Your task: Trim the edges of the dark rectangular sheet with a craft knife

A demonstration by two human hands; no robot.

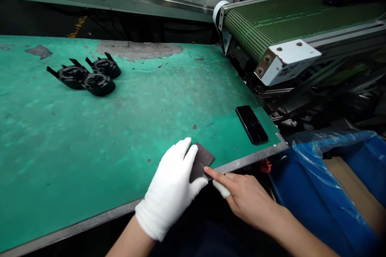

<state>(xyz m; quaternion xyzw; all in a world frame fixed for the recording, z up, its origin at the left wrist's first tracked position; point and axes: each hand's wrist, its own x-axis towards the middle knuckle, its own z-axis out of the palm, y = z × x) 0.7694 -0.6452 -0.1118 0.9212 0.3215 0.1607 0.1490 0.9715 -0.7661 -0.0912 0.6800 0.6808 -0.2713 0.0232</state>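
My left hand (pixel 171 184) wears a white glove and lies with its fingers stretched over a dark grey-brown flat sheet (pixel 204 156) at the table's front edge. Its thumb is spread toward the sheet's near side. My right hand (pixel 245 192) is mostly bare, with a white covering (pixel 221 188) low at the thumb side. Its index finger reaches out and touches the sheet near a crease or slit. The other right fingers are curled back and partly hidden. Part of the sheet is covered by the glove.
Three round black plastic parts (pixel 99 84), some with upright tabs, sit together on the green tabletop (pixel 135 128). A black phone (pixel 252 124) lies near the right edge. Beyond it stands a green conveyor belt (pixel 265 20). A blue bin (pixel 295 176) with plastic lining holds cardboard (pixel 352 188).
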